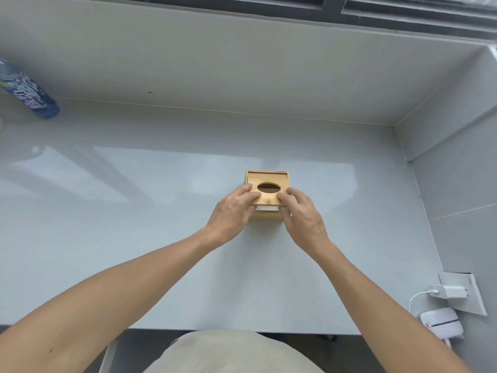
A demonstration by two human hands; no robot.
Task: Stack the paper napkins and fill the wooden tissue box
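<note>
At the far left of the pale counter, against the back wall, stands a blue bottle whose label carries white lettering, seen at a slant and too blurred to read. Toward the middle, the left hand rests on the near left corner of the wooden box, fingers spread flat over the lid and thumb down the side, pressing rather than closing round anything. The box sits on the counter just right of centre, directly between the two hands. Its lid has an oval opening that looks dark inside, and the lid stands a little short of the near edge, where a thin strip of white napkins shows in the gap. The right hand mirrors the left on the near right corner, fingers curled lightly on the lid's edge. At the far right a white charger with a cable sits in a wall socket, above a small white device bearing no legible writing.
</note>
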